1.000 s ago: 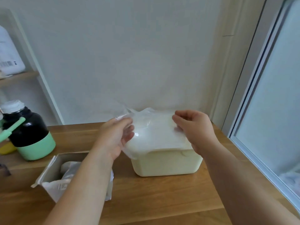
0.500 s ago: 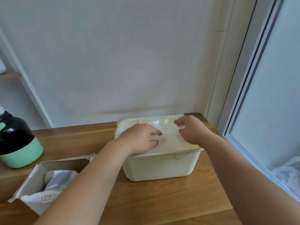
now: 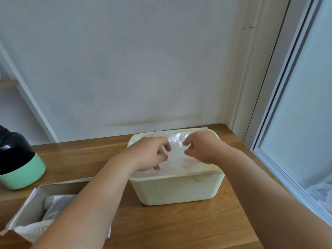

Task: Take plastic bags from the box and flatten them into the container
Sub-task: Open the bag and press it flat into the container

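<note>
A cream plastic container (image 3: 176,189) stands on the wooden table near the wall. A clear crinkled plastic bag (image 3: 177,150) lies in its open top, on a pile that reaches the rim. My left hand (image 3: 149,153) and my right hand (image 3: 201,148) are both over the container, fingers curled down onto the bag and facing each other across a small gap. An open cardboard box (image 3: 27,209) sits at the lower left with more white bags (image 3: 57,205) inside, partly hidden by my left forearm.
A black bottle with a mint-green base (image 3: 19,166) stands at the left edge of the table. The wall is right behind the container. A window frame (image 3: 280,159) borders the table on the right.
The bag went from held above the container down into its top. Both hands followed it down and have drawn closer together over its middle. The view shifted right and downward.
</note>
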Demonstrator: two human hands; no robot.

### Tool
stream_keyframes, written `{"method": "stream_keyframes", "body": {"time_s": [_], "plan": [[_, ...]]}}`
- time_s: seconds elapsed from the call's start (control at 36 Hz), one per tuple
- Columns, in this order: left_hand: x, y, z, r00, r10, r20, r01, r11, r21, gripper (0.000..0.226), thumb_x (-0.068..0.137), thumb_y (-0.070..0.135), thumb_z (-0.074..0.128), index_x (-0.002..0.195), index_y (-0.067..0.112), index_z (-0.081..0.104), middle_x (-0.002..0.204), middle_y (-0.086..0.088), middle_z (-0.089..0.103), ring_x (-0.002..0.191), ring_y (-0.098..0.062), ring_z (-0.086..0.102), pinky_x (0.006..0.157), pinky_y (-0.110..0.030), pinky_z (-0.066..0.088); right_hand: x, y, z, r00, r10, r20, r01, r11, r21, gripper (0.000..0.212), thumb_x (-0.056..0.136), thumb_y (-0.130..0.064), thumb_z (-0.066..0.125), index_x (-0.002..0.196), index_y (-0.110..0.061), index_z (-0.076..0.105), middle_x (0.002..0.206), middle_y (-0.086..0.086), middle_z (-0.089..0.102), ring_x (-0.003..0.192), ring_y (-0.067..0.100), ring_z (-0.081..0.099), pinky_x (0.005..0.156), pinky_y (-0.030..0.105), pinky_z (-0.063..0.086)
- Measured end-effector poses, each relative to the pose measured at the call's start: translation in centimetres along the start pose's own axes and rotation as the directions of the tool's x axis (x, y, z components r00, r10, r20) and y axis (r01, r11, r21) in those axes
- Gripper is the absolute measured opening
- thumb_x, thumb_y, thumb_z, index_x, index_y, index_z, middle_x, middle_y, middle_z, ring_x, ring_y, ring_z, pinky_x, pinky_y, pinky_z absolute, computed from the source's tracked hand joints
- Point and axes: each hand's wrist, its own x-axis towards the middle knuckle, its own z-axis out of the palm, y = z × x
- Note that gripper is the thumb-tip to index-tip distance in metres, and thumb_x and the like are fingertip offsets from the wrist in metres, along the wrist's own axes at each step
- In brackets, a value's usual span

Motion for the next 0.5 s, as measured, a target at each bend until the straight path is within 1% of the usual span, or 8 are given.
{"method": "stream_keyframes", "body": {"time_s": [0.06, 0.14, 0.19, 0.28, 0.33, 0.36, 0.44, 0.5], "plan": [[0.3, 0.0, 0.1, 0.999, 0.012, 0.036, -0.017, 0.989, 0.148, 0.04, 0.09, 0.034, 0.065, 0.128, 0.032, 0.054, 0.113, 0.012, 0.06, 0.088, -0.005, 0.06, 0.077, -0.021, 0.043, 0.1, 0.1, 0.4, 0.994, -0.004, 0.106, 0.002, 1.0, 0.021, 0.053, 0.089, -0.031, 0.063, 0.139, -0.022, 0.046, 0.134, -0.004, 0.052, 0.123, 0.015, 0.048, 0.094, 0.022, 0.036], [0.5, -0.1, 0.3, 0.999, -0.009, 0.045, -0.006, 0.946, 0.323, 0.072, 0.08, 0.055, 0.069, 0.143, 0.036, 0.04, 0.136, 0.005, 0.041, 0.125, -0.016, 0.042, 0.098, -0.032, 0.042, -0.2, 0.1, 0.5, 0.983, -0.023, 0.184, 0.027, 0.999, -0.017, 0.073, 0.086, -0.037, 0.066, 0.148, -0.022, 0.029, 0.151, -0.001, 0.03, 0.137, 0.017, 0.032, 0.107, 0.027, 0.028], [0.5, -0.3, 0.5, 0.999, -0.012, 0.045, -0.006, 0.924, 0.382, 0.076, 0.08, 0.058, 0.066, 0.146, 0.037, 0.035, 0.144, 0.005, 0.03, 0.137, -0.018, 0.025, 0.107, -0.035, 0.034, -0.1, 0.1, 0.4, 0.973, -0.018, 0.232, 0.026, 0.999, -0.031, 0.08, 0.084, -0.039, 0.067, 0.149, -0.022, 0.024, 0.154, 0.002, 0.019, 0.136, 0.021, 0.033, 0.107, 0.03, 0.029], [0.7, -0.5, 0.8, 0.996, -0.027, 0.083, -0.012, 0.902, 0.432, 0.075, 0.084, 0.057, 0.061, 0.149, 0.036, 0.03, 0.157, 0.005, 0.014, 0.145, -0.02, 0.011, 0.114, -0.037, 0.022, 0.2, 0.4, 0.6, 0.948, 0.0, 0.318, 0.02, 0.998, -0.059, 0.081, 0.084, -0.038, 0.067, 0.149, -0.022, 0.022, 0.158, 0.002, 0.006, 0.137, 0.023, 0.033, 0.109, 0.034, 0.031], [1.1, -0.9, 1.1, 0.985, -0.086, 0.146, 0.017, 0.907, 0.421, 0.073, 0.087, 0.054, 0.059, 0.15, 0.032, 0.029, 0.161, 0.005, 0.009, 0.148, -0.021, 0.011, 0.116, -0.039, 0.023, 0.6, 0.6, 1.0, 0.929, 0.007, 0.37, 0.033, 0.994, -0.102, 0.08, 0.086, -0.037, 0.065, 0.15, -0.02, 0.02, 0.157, 0.003, 0.012, 0.14, 0.024, 0.028, 0.112, 0.038, 0.028], [1.4, -1.1, 1.3, 0.977, -0.113, 0.179, 0.031, 0.912, 0.409, 0.071, 0.088, 0.051, 0.058, 0.15, 0.029, 0.032, 0.16, 0.004, 0.014, 0.146, -0.022, 0.018, 0.115, -0.041, 0.027, 0.7, 0.6, 1.2, 0.918, 0.007, 0.396, 0.044, 0.992, -0.118, 0.077, 0.087, -0.035, 0.063, 0.15, -0.018, 0.021, 0.156, 0.004, 0.019, 0.14, 0.024, 0.028, 0.113, 0.039, 0.028], [2.2, -1.4, 2.0, 0.954, -0.149, 0.262, 0.037, 0.92, 0.39, 0.059, 0.091, 0.043, 0.057, 0.144, 0.022, 0.041, 0.151, 0.001, 0.037, 0.132, -0.023, 0.043, 0.107, -0.041, 0.039, 1.3, 0.6, 2.0, 0.901, 0.025, 0.434, 0.034, 0.991, -0.128, 0.05, 0.09, -0.025, 0.057, 0.136, -0.011, 0.041, 0.14, 0.009, 0.044, 0.125, 0.025, 0.044, 0.104, 0.036, 0.037], [2.4, -1.0, 2.2, 0.937, -0.169, 0.305, 0.034, 0.915, 0.401, 0.055, 0.094, 0.038, 0.054, 0.144, 0.019, 0.041, 0.148, -0.001, 0.042, 0.128, -0.024, 0.048, 0.106, -0.039, 0.04, 1.4, 0.5, 2.2, 0.902, 0.042, 0.429, 0.015, 0.992, -0.129, 0.039, 0.092, -0.018, 0.052, 0.129, -0.009, 0.047, 0.133, 0.01, 0.05, 0.117, 0.026, 0.05, 0.098, 0.035, 0.041]]}}
